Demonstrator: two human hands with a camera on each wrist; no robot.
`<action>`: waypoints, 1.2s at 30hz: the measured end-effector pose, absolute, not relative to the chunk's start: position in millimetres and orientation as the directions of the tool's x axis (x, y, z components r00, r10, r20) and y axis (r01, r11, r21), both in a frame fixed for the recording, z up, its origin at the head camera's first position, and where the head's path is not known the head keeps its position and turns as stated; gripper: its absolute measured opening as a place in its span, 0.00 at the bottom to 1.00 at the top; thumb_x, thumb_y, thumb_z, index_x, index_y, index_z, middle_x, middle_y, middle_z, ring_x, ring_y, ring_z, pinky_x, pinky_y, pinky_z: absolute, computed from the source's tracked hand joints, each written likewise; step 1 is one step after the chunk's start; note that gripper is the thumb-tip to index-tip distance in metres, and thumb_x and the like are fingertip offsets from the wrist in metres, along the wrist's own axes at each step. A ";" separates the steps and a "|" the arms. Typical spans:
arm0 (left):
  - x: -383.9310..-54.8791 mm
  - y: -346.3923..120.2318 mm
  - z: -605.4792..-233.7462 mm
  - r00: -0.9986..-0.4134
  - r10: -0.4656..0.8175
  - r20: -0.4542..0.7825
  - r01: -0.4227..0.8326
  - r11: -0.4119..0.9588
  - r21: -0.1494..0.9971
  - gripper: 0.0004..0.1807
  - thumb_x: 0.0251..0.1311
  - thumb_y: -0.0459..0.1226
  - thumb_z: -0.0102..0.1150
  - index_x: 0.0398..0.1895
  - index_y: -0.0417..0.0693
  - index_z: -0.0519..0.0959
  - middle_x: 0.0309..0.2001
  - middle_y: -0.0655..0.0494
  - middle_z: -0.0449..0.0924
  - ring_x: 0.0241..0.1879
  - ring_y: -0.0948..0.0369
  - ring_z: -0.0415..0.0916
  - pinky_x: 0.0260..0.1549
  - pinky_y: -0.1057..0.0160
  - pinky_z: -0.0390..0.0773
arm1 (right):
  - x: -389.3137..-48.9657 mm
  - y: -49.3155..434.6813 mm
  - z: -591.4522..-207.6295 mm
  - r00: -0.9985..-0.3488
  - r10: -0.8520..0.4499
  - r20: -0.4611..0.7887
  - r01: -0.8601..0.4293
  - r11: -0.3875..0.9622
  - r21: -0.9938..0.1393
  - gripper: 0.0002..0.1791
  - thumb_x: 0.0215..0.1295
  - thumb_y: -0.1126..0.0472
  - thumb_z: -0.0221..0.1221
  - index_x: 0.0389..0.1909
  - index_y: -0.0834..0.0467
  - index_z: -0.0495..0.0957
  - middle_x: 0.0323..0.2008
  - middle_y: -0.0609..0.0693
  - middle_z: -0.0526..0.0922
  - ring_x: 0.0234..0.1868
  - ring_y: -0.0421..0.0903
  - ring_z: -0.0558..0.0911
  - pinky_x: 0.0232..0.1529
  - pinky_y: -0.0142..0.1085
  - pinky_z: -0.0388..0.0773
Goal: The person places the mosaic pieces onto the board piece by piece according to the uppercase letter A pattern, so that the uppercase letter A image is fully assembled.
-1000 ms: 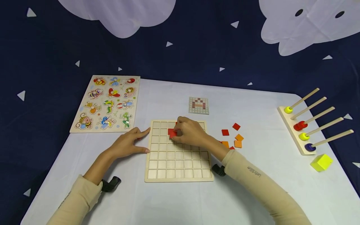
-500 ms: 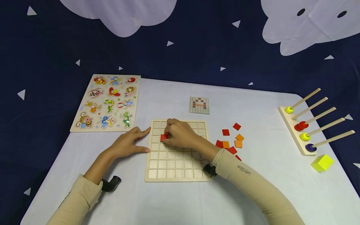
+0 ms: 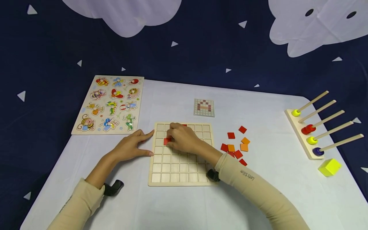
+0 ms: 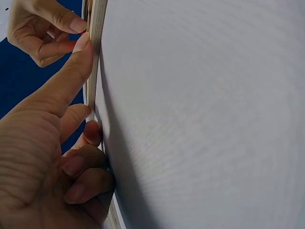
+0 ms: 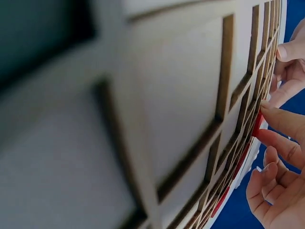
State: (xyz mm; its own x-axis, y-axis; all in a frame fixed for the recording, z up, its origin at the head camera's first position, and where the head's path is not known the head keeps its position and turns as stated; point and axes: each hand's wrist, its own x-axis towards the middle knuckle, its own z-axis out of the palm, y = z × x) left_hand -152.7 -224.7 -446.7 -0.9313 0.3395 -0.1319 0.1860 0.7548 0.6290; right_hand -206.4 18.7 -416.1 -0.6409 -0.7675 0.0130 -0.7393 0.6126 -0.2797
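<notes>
A wooden grid board lies on the white table. My right hand is over its upper left part, pinching a red square tile between thumb and index finger at a cell in the third row. In the right wrist view, this tile stands tilted at the grid, with two more red tiles lying farther along the board. Part of one red tile shows in the top row, behind my knuckles. My left hand touches the board's left edge with straight thumb and index finger; its other fingers are curled.
Loose red tiles and orange tiles lie right of the board. Behind it is a small pattern card. An insect puzzle board is at back left. A peg stand and yellow block are at the right.
My right hand has moved left and slightly nearer, to a cell in the third row, where it now holds a red tile. The left hand has stayed at the board's edge.
</notes>
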 end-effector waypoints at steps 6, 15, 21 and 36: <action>-152.3 -224.2 -446.8 -0.932 0.340 -0.125 0.190 0.752 0.631 0.49 0.47 0.54 0.75 0.73 0.50 0.66 0.35 0.56 0.65 0.28 0.62 0.55 0.28 0.64 0.57 | -202.6 17.2 -417.5 -0.663 -0.748 0.011 -0.721 0.635 -0.276 0.11 0.60 0.51 0.70 0.34 0.55 0.85 0.33 0.47 0.76 0.32 0.40 0.72 0.29 0.32 0.74; -151.4 -222.0 -445.2 -0.929 0.345 -0.134 0.184 0.744 0.643 0.49 0.49 0.55 0.73 0.74 0.50 0.65 0.36 0.55 0.67 0.29 0.61 0.56 0.29 0.63 0.58 | -200.0 23.9 -413.2 -0.691 -0.723 -0.009 -0.693 0.666 -0.276 0.14 0.61 0.49 0.68 0.38 0.55 0.83 0.35 0.48 0.75 0.32 0.41 0.72 0.31 0.33 0.74; -150.6 -222.5 -443.8 -0.932 0.335 -0.141 0.173 0.750 0.638 0.49 0.48 0.53 0.75 0.73 0.49 0.65 0.36 0.55 0.67 0.29 0.60 0.56 0.29 0.63 0.57 | -207.4 52.7 -405.0 -0.731 -0.681 0.046 -0.652 0.678 -0.339 0.18 0.62 0.49 0.68 0.43 0.59 0.83 0.37 0.50 0.76 0.33 0.43 0.75 0.31 0.34 0.75; -151.1 -221.9 -444.2 -0.932 0.335 -0.138 0.177 0.755 0.632 0.50 0.48 0.54 0.75 0.73 0.48 0.65 0.35 0.55 0.66 0.29 0.61 0.55 0.28 0.63 0.56 | -220.9 167.3 -400.6 -0.854 -0.520 0.017 -0.483 0.781 -0.396 0.19 0.59 0.56 0.70 0.47 0.63 0.85 0.43 0.57 0.79 0.42 0.52 0.80 0.41 0.46 0.78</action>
State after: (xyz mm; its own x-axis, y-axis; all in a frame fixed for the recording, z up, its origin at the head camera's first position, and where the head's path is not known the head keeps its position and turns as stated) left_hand -151.1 -221.9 -444.2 -0.9320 0.3349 -0.1385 0.1773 0.7547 0.6317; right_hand -220.9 167.3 -400.6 -0.8542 -0.5197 0.0166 -0.4829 0.7811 -0.3959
